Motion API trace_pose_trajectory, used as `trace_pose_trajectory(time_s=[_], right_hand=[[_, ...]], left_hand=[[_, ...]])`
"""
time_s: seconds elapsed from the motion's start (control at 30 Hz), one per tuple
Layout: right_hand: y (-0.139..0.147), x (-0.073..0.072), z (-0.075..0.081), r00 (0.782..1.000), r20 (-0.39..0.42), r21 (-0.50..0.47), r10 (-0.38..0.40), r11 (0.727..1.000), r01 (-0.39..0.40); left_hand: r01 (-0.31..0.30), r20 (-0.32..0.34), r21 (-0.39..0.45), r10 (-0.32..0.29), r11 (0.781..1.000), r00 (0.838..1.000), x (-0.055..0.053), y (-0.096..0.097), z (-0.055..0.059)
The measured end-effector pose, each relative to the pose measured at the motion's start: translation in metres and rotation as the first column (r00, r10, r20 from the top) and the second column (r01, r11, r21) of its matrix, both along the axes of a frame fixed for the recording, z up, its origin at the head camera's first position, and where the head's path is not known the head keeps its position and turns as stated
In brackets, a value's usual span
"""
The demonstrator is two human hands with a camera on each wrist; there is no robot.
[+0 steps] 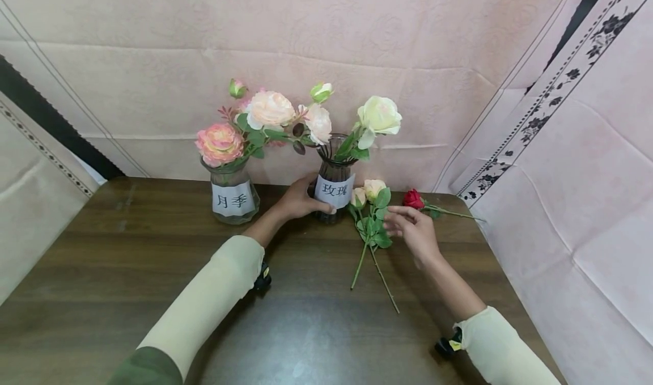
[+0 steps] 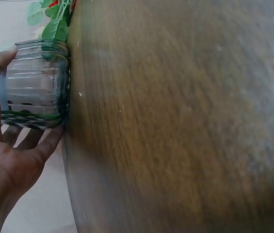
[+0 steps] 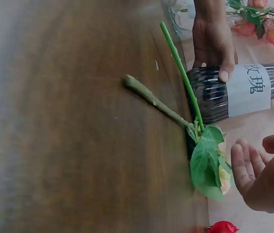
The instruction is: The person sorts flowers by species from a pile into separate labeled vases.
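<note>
My left hand (image 1: 300, 200) grips the lower part of a dark ribbed glass vase (image 1: 334, 172), its thumb over the white paper label (image 3: 250, 91). A white rose (image 1: 380, 115) leans to the right out of that vase. Beside it, two pale peach roses (image 1: 374, 189) lie on the table with their stems crossing toward me. Over their leaves (image 3: 207, 162) hovers my right hand (image 1: 415, 232), fingers loosely extended and nothing held in them. In the left wrist view, the fingers curl about the vase (image 2: 35, 80).
Left of the dark vase stands a clear glass vase (image 1: 220, 176) of pink and cream flowers, also labelled; its blooms reach across toward the dark vase. A red rose (image 1: 413, 199) lies at the right of the brown table (image 1: 153, 271). Pale cloth (image 1: 439, 107) hangs behind.
</note>
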State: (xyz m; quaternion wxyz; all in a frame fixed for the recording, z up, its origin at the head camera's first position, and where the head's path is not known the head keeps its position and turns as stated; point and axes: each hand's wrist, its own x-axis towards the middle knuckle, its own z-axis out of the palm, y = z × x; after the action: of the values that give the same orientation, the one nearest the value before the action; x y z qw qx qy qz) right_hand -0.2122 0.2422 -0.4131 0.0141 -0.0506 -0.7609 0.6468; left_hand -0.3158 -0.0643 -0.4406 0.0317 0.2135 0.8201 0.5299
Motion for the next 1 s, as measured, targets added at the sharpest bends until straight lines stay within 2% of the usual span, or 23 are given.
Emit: trace_pose_trajectory(time_s=[0.07, 0.17, 0.23, 0.33, 0.43, 0.53, 0.63, 0.77, 0.97, 1.0], right_hand=[[0.002, 0.005, -0.002, 0.998, 0.051, -0.028, 0.023, 0.999, -0.022], [0.003, 0.012, -0.004, 0.988, 0.132, -0.044, 0.081, 0.996, -0.076], [0.003, 0.016, -0.006, 0.976, 0.181, -0.049, 0.123, 0.992, -0.116], [-0.001, 0.022, -0.01, 0.951, 0.253, -0.063, 0.181, 0.983, -0.17], [-0.007, 0.027, -0.013, 0.923, 0.321, -0.078, 0.214, 0.977, -0.199], [-0.013, 0.029, -0.016, 0.895, 0.372, -0.079, 0.245, 0.969, -0.233], [-0.02, 0.031, -0.017, 0.877, 0.399, -0.093, 0.267, 0.964, -0.251], [-0.028, 0.031, -0.02, 0.876, 0.395, -0.13, 0.276, 0.961, -0.245], [-0.036, 0.031, -0.024, 0.877, 0.389, -0.168, 0.282, 0.958, -0.233], [-0.036, 0.031, -0.025, 0.876, 0.39, -0.178, 0.283, 0.957, -0.229]], left_hand=[[-0.01, -0.001, -0.009, 0.01, 1.0, 1.0, -0.005, -0.001, -0.005], [-0.029, -0.012, -0.025, 0.028, 0.999, 1.0, -0.018, -0.001, -0.019], [-0.031, -0.014, -0.028, 0.031, 0.999, 0.999, -0.027, -0.002, -0.027], [-0.026, -0.016, -0.032, 0.026, 0.999, 1.0, -0.034, -0.002, -0.033], [-0.03, -0.006, -0.033, 0.03, 0.999, 1.0, -0.027, -0.002, -0.025], [-0.026, 0.005, -0.024, 0.026, 0.999, 1.0, -0.014, -0.001, -0.012], [-0.014, 0.018, -0.002, 0.014, 1.0, 1.0, -0.002, 0.0, 0.0], [-0.021, 0.025, -0.003, 0.021, 1.0, 0.999, 0.003, 0.001, 0.004], [-0.017, 0.02, -0.017, 0.018, 1.0, 1.0, 0.002, 0.0, 0.003], [-0.014, 0.01, -0.011, 0.014, 1.0, 1.0, -0.001, -0.001, -0.001]])
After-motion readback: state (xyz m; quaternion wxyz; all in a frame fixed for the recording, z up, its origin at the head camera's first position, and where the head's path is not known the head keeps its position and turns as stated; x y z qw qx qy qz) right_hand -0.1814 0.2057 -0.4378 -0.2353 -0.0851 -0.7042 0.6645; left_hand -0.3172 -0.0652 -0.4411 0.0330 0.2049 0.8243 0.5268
